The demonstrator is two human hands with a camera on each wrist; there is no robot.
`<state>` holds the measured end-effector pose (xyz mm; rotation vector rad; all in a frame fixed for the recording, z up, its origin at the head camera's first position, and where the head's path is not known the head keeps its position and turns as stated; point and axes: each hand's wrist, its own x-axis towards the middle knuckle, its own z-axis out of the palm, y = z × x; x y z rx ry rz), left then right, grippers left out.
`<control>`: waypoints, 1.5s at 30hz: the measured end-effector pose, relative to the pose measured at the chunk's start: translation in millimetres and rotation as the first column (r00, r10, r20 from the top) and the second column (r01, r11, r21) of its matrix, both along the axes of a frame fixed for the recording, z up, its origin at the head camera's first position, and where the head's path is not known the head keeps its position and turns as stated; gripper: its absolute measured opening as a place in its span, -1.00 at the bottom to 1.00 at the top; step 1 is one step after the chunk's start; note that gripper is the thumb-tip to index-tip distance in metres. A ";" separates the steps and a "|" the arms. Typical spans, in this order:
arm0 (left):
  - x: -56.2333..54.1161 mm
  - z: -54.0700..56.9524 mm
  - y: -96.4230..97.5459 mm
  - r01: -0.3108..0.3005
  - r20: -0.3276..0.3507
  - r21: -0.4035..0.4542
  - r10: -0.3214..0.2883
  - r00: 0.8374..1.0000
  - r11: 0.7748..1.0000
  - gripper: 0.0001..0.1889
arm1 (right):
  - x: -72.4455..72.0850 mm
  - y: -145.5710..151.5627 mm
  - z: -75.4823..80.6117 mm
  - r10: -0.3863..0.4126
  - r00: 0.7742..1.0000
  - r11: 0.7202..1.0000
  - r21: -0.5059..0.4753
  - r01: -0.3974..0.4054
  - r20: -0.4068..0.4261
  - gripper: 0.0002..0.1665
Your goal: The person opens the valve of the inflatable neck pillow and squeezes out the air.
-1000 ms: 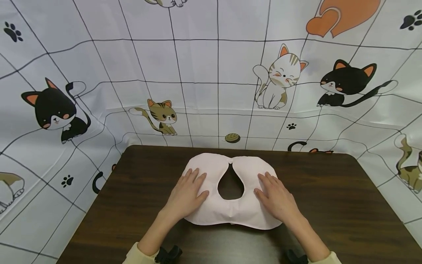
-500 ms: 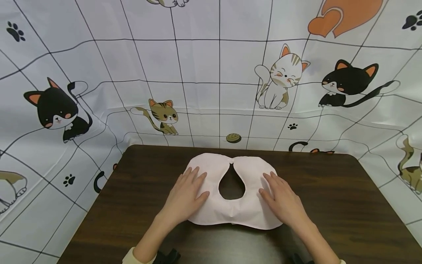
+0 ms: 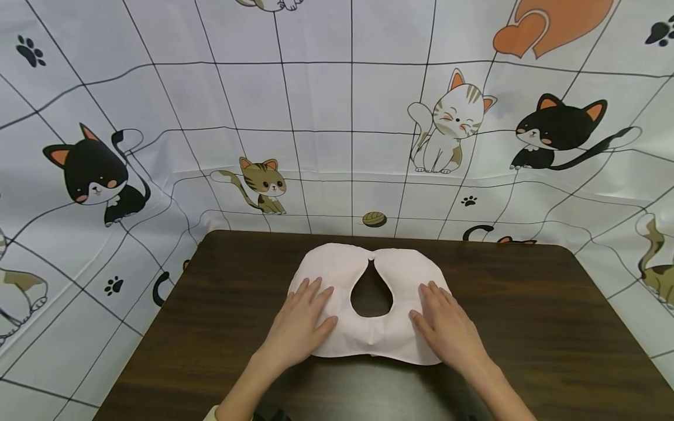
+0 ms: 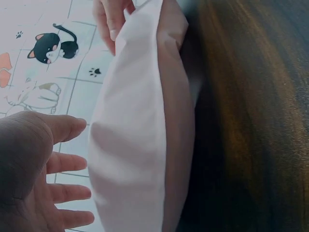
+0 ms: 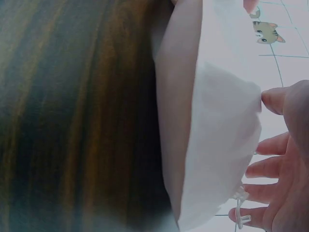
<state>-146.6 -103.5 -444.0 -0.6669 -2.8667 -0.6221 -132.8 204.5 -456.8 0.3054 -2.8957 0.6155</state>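
A pale pink, puffed-up neck pillow (image 3: 368, 339) lies flat on the dark wooden table, its two ends meeting at a small button at the far side around a teardrop opening. On its left lobe rests my left hand (image 3: 300, 324), fingers spread and fairly straight. My right hand (image 3: 450, 327) lies over the right lobe in the same way. In the left wrist view, the left fingertips are right at the pillow's (image 4: 130, 121) upper face. A clear plastic valve (image 5: 240, 198) sticks up from the pillow beside the right fingers in the right wrist view.
The brown wood-grain table (image 3: 526, 327) reaches out on both sides of the pillow. Behind and around it hangs a white gridded sheet (image 3: 326, 105) printed with cartoon cats, paw prints and hearts.
Both hands have slid slightly toward the near edge on the pillow. The right hand first drew outward, then came back inward a little. The pillow stays in place.
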 end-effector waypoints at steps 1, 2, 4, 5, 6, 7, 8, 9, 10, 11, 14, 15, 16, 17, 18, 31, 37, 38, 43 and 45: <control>0.0 -1.6 -0.2 0.000 0.001 0.000 0.000 1.000 1.000 -0.47 | -0.4 -0.1 -1.6 0.002 1.000 1.000 0.005 -0.002 0.001 -0.28; -0.2 -3.0 -0.3 0.000 0.001 -0.002 0.000 1.000 1.000 -0.47 | -0.5 -0.3 -2.9 0.004 1.000 1.000 0.007 -0.004 0.002 -0.28; -0.5 -5.5 -0.5 0.000 -0.004 -0.010 0.000 1.000 1.000 -0.48 | -0.4 -1.1 -4.9 0.006 1.000 1.000 0.008 -0.006 -0.003 -0.28; -0.5 -6.6 -0.7 0.000 -0.004 -0.012 0.000 1.000 1.000 -0.48 | -0.2 -1.6 -5.7 0.009 1.000 1.000 0.009 -0.009 -0.011 -0.29; -0.4 -7.2 -0.8 0.000 -0.001 -0.013 0.000 1.000 1.000 -0.48 | -0.1 -2.0 -6.8 0.010 1.000 1.000 0.010 -0.010 -0.015 -0.29; -0.1 -7.6 -1.0 0.001 0.001 -0.013 -0.001 1.000 1.000 -0.48 | 0.1 -2.4 -7.8 0.011 1.000 1.000 0.011 -0.011 -0.020 -0.30; 0.2 -7.8 -1.1 0.001 0.003 -0.013 -0.001 1.000 1.000 -0.48 | 0.3 -2.8 -8.5 0.011 1.000 1.000 0.012 -0.011 -0.021 -0.30; 0.5 -7.9 -1.2 0.002 0.005 -0.012 -0.002 1.000 1.000 -0.48 | 0.4 -3.0 -9.3 0.012 1.000 1.000 0.014 -0.011 -0.023 -0.30; 0.8 -8.0 -1.3 0.003 0.007 -0.010 -0.003 1.000 1.000 -0.48 | 0.4 -3.2 -9.9 0.012 1.000 1.000 0.016 -0.012 -0.025 -0.31; 1.1 -8.0 -1.4 0.004 0.008 -0.009 -0.004 1.000 1.000 -0.48 | 0.4 -3.4 -10.4 0.012 1.000 1.000 0.018 -0.011 -0.026 -0.31; 1.3 -7.9 -1.5 0.007 0.008 -0.009 -0.007 1.000 1.000 -0.48 | 0.2 -3.5 -11.0 0.013 1.000 1.000 0.021 -0.012 -0.027 -0.31; 1.2 -7.8 -1.5 0.008 0.008 -0.009 -0.008 1.000 1.000 -0.48 | 0.2 -3.5 -10.9 0.013 1.000 1.000 0.021 -0.012 -0.025 -0.31; 1.2 -7.8 -1.6 0.008 0.007 -0.010 -0.008 1.000 1.000 -0.48 | 0.3 -3.4 -10.7 0.013 1.000 1.000 0.021 -0.012 -0.023 -0.31; 1.0 -7.9 -1.7 0.007 0.008 -0.012 -0.007 1.000 1.000 -0.48 | 0.4 -3.3 -10.4 0.014 1.000 1.000 0.022 -0.013 -0.021 -0.31; 0.9 -7.9 -1.9 0.005 0.008 -0.014 -0.005 1.000 1.000 -0.48 | 0.6 -3.2 -10.0 0.016 1.000 1.000 0.022 -0.015 -0.019 -0.32; 12.2 4.4 -3.8 0.002 0.005 -0.001 -0.002 1.000 1.000 -0.45 | 10.9 0.4 -1.6 0.024 0.999 1.000 0.009 -0.023 -0.035 -0.31; 21.0 7.6 -4.1 0.013 0.000 -0.010 -0.013 1.000 1.000 -0.45 | 20.9 0.0 -2.8 0.029 0.996 1.000 0.000 -0.029 -0.088 -0.32; 22.3 8.3 -4.5 0.011 -0.003 -0.010 -0.011 1.000 1.000 -0.45 | 22.4 -0.2 -3.5 0.032 0.995 0.999 0.002 -0.032 -0.097 -0.32; 26.7 9.8 -7.3 -0.002 -0.006 -0.006 0.002 1.000 1.000 -0.45 | 29.6 -1.1 -5.8 0.051 0.991 0.998 0.030 -0.048 -0.126 -0.31; 27.8 8.7 -8.4 -0.007 -0.009 -0.006 0.007 1.000 1.000 -0.45 | 31.2 -1.2 -6.9 0.055 0.990 0.998 0.044 -0.050 -0.130 -0.31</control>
